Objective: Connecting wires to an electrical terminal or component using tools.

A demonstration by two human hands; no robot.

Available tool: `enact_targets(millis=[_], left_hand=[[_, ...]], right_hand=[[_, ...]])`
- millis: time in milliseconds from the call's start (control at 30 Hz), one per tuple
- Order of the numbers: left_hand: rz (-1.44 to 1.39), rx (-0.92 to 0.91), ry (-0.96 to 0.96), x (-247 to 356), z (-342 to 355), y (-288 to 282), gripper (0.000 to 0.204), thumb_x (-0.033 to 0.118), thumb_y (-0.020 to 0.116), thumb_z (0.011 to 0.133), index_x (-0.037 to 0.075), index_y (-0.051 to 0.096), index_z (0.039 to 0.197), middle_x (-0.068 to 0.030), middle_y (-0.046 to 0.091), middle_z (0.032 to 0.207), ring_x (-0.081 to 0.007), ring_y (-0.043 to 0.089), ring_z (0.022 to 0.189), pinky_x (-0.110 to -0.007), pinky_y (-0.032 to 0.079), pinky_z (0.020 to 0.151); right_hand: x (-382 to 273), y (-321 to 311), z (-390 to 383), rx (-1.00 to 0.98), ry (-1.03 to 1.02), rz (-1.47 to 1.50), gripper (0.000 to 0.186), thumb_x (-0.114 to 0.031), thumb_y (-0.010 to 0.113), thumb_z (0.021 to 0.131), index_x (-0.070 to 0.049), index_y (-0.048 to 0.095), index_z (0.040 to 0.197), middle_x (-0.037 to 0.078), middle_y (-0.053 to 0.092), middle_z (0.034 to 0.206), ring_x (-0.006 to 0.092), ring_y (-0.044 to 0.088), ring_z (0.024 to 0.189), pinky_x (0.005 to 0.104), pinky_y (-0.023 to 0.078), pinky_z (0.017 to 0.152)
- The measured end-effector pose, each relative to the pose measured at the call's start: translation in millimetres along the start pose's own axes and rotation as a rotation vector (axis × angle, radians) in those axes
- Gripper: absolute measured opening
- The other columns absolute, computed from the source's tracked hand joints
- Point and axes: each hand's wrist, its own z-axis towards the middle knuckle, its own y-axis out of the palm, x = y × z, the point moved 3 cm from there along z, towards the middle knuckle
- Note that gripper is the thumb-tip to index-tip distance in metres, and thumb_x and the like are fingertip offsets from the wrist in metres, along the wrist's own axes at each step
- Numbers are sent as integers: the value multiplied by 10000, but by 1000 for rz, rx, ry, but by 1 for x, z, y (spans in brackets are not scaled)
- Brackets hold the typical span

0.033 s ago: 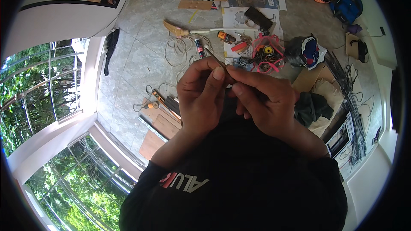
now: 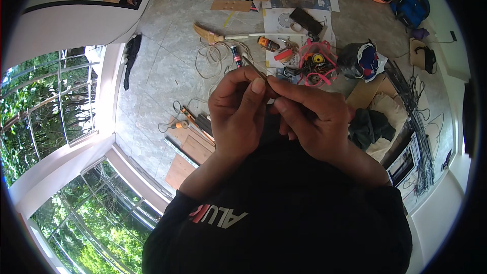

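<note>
As the head camera looks down past the dark shirt, the two hands meet above the floor (image 2: 157, 78), with a thin rod (image 2: 250, 64) raised between them; it is slim and straight, dull grey-brown along the part that shows, and narrow enough to look like a stick or a wire; it slants up and to the left, its upper end standing free beyond the fingers; its lower end is hidden among the fingertips, so its full length and the shape of that end cannot be told.

The left hand (image 2: 235, 114) is closed to a pinch, thumb and forefinger pressed on the rod, the other fingers curled behind; the right hand (image 2: 320, 119) is drawn in close, its forefinger tip by the rod's lower part and its thumb just below, only slightly parted; whether it grips the rod too cannot be told.

Beyond the rod's tip, a dark tube (image 2: 236, 57) lies on the floor beside a loose coil of pale cord (image 2: 201, 60); farther off are a broom (image 2: 207, 34), a yellow-and-black tool (image 2: 268, 44) and an open cardboard box (image 2: 230, 5) holding rows of white-topped cylinders; wooden boards (image 2: 197, 150) lie to the left of the left wrist.
</note>
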Motion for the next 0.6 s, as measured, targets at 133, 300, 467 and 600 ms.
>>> enact_targets(millis=[133,300,467,600], left_hand=[[-10,-16,16,-1,1,0,133,86,504,1015,-15,537,1096,-104,619,990,-164,658,837,-300,587,682],[-50,18,0,2,-1,2,133,78,510,1012,-18,544,1097,-107,621,993,-160,652,829,-298,567,683],[-21,1,16,4,-1,5,119,65,521,1005,-22,555,1078,-103,620,998,-156,643,827,-286,556,713],[-23,-6,11,2,-2,4,112,58,521,1004,-24,556,1071,-99,617,997,-160,643,837,-283,554,722]], right_hand=[[0,1,-1,5,-19,-3,311,25,599,926,11,634,1235,95,710,829,77,613,536,199,460,436],[1,2,-3,31,-44,-36,318,-8,621,926,-46,657,1239,64,704,796,64,619,547,207,484,480],[0,0,-1,26,-70,-66,321,-3,634,916,-49,662,1233,87,718,826,71,625,551,210,489,486],[0,0,-1,28,-100,-120,326,-5,642,912,-57,665,1232,86,708,793,74,625,552,213,488,490]])
